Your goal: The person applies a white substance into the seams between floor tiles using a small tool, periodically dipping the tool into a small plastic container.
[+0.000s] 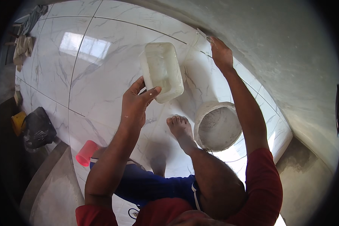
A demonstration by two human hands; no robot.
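My left hand point(141, 96) grips the near left corner of a white rectangular plastic tub point(150, 69), thumb over the rim and fingers on the outer side. Whitish residue coats the tub's inside, which tilts toward me. At the far right, my right hand point(221, 54) is closed around a small scraper point(204, 35) with a pale flat blade. Its blade is by the line where the grey wall meets the tiles; its handle is mostly hidden by the fingers. Below my right forearm stands a round bucket point(200, 126) crusted with grey-white material.
Glossy marble-patterned tiles point(113, 41) cover the floor, with a bare grey wall point(275, 45) on the right. A pink cup point(87, 152) lies at the lower left. Beyond it are a black plastic bag point(38, 128), a yellow container point(18, 123) and cloths point(23, 49). My bare foot point(180, 128) is beside the bucket.
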